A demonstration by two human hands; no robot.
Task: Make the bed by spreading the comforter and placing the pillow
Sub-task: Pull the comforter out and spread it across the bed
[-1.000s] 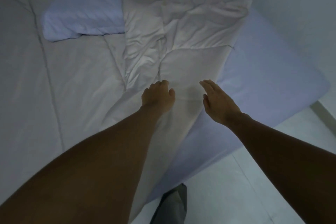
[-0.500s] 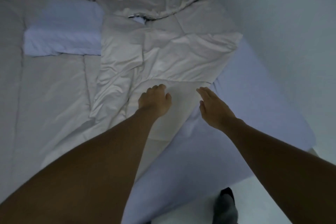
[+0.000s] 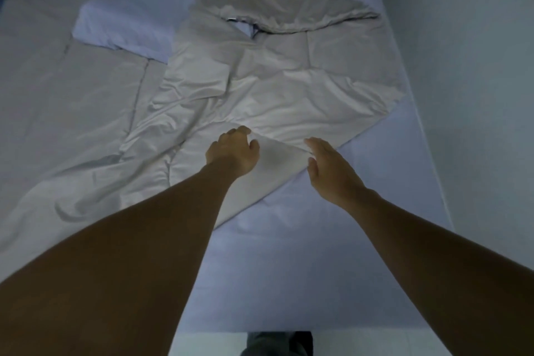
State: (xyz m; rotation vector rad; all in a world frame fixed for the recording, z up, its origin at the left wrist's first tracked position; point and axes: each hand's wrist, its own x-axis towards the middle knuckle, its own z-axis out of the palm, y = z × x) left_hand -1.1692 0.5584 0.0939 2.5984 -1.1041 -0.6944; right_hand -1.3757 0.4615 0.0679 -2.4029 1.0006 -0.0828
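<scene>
Seen from above, both bare arms reaching forward over the bed; lighting dim and bluish, so fine detail hard to read. Left hand knuckles-up on the comforter, fingers curled down into a raised fold of the beige cloth; fingertips hidden under the hand, so cannot tell whether that grip actually pinches fabric or only presses on it. Right hand flat and open, fingers straight and together, just beside the fold's right end at the comforter's diagonal edge; whether touching the cloth or hovering above it, unclear. Comforter rumpled and bunched toward the far right of the bed, folded back on itself near the top, leaving the pale blue sheet bare along the right side and the near end; left part of the comforter smoother, running out of frame at the left edge. Pillow pale blue, lying on the comforter at upper left, its right end tucked under a comforter fold. Small dark gap in the folds near the top centre, contents too small to make out. Wall close along the bed's right side. At the bottom edge, a dark shape cut off by the frame, not identifiable; top left corner blurred.
</scene>
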